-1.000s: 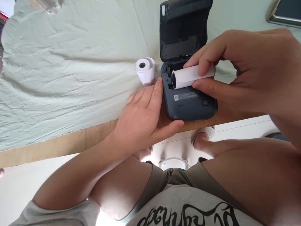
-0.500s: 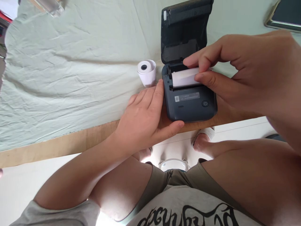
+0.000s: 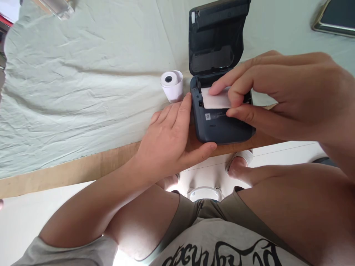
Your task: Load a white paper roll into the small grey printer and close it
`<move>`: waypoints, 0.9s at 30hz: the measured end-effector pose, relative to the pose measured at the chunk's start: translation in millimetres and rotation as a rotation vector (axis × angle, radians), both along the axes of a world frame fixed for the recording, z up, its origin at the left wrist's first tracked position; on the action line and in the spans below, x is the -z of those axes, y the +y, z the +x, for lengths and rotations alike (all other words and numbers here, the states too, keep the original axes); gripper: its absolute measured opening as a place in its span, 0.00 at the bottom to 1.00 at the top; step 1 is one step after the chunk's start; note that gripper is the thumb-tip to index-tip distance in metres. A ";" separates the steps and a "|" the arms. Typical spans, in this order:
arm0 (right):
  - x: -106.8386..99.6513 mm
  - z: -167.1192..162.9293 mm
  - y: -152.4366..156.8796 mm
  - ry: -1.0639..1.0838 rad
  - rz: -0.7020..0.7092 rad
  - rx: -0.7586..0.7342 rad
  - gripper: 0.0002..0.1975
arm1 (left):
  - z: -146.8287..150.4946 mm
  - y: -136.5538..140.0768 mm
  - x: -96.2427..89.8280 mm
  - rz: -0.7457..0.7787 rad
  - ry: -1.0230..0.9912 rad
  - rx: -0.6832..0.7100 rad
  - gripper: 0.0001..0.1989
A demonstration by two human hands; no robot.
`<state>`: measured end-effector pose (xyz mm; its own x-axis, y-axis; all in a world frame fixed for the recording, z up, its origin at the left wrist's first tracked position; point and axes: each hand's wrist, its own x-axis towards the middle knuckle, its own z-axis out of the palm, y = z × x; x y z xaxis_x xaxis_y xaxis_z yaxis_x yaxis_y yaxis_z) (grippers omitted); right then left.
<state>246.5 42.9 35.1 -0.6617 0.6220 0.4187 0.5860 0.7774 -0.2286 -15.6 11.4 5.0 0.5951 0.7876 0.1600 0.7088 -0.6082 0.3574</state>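
The right hand is the nearer one, already on the paper, which lies in the bay of the printer, beneath and to the left of its fingertips. The visible part of the paper runs left to right across the bay, roughly in line with the hinge of the raised lid. Its left end sits just inside the bay's left wall; the right end is hidden behind the fingers. The right grip is drawn together: thumb and a bent finger seem to pinch the paper's near side, while another finger rests on top.

The left hand holds nothing. It is spread flat on the desk, forefinger along the printer's left side, thumb at its near edge. Just beyond those fingers, the roll stands left of the printer, apart from it.
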 end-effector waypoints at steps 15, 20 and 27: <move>-2.4 -2.8 -1.2 0.004 -0.023 -0.031 0.14 | -1.2 -2.0 -3.4 0.043 -0.011 0.073 0.32; -9.4 -3.9 -3.0 0.090 -0.040 0.101 0.17 | -0.4 -2.0 -4.4 0.018 -0.040 0.073 0.30; -8.8 -1.1 -0.6 0.141 -0.120 0.426 0.25 | -1.2 -2.7 -2.3 0.041 -0.066 0.072 0.29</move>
<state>245.5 42.3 43.9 -0.2788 0.8754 0.3949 0.8040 0.4377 -0.4025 -16.8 8.7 7.3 0.6371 0.7349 0.2322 0.6381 -0.6719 0.3760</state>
